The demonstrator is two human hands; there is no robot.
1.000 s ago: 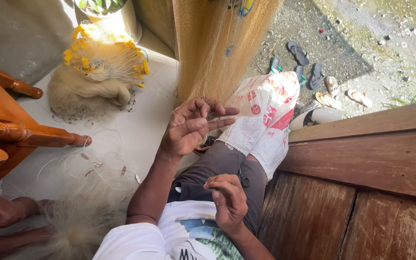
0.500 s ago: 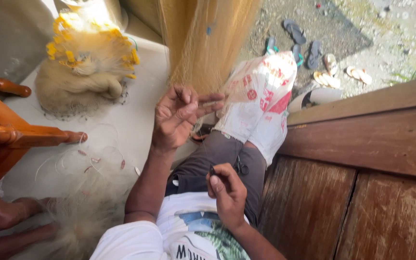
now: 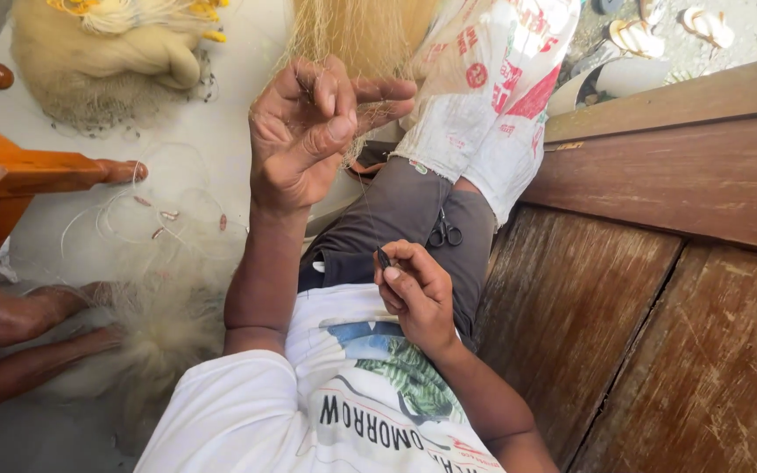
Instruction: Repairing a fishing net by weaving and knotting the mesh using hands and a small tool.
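Note:
My left hand [image 3: 313, 131] is raised in front of me, thumb and fingers pinched on strands of the pale yellow fishing net [image 3: 352, 35] that hangs down from above. My right hand [image 3: 418, 293] sits lower, near my chest, with its fingertips closed on a small dark needle [image 3: 384, 258]. A thin line runs from the needle up toward my left hand. Small black scissors [image 3: 444, 233] lie on my lap on the grey trousers, just above my right hand.
A white printed sack [image 3: 484, 105] covers my lower legs. A heap of net with yellow floats [image 3: 107, 52] lies on the pale floor, with loose line [image 3: 159, 215] nearby. An orange wooden chair [image 3: 10, 175] and another person's limbs [image 3: 19, 320] are left. Dark wooden boards [image 3: 659, 289] are right.
The view has closed in on my hands. My left hand lifted with the net strands. My right hand stayed low near my chest, pinched on the needle.

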